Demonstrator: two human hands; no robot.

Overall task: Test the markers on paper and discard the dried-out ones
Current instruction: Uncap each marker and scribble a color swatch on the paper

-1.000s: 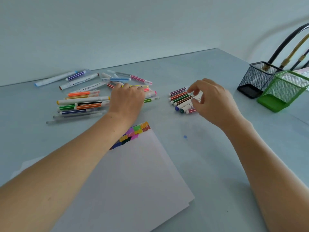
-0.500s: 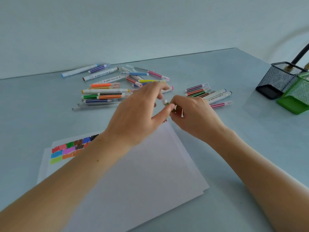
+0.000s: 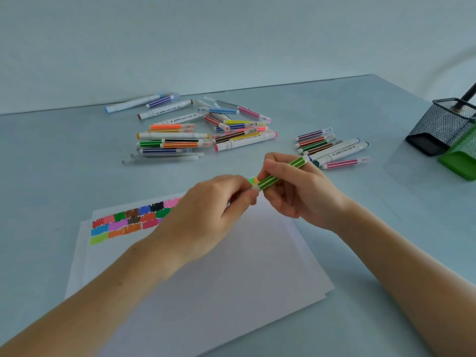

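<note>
Right hand [image 3: 301,191]: fingers curled round the barrel of a green marker [image 3: 279,173], held slanted above the paper [image 3: 231,279], seemingly so the cap end is offered across. Left hand [image 3: 213,215]: fingertips pinched on the clear cap [image 3: 253,188] at the marker's lower end, judged ready for pulling off before a test stroke. Paper: laid directly beneath the hands on the bench [image 3: 77,155], colour swatches [image 3: 123,222] ranked along its far-left edge. Main pile of markers [image 3: 195,132]: scattered beyond, apparently untested. Smaller group [image 3: 332,148]: set apart rightward, probably sorted. Mesh pots [image 3: 448,135]: far right.
</note>
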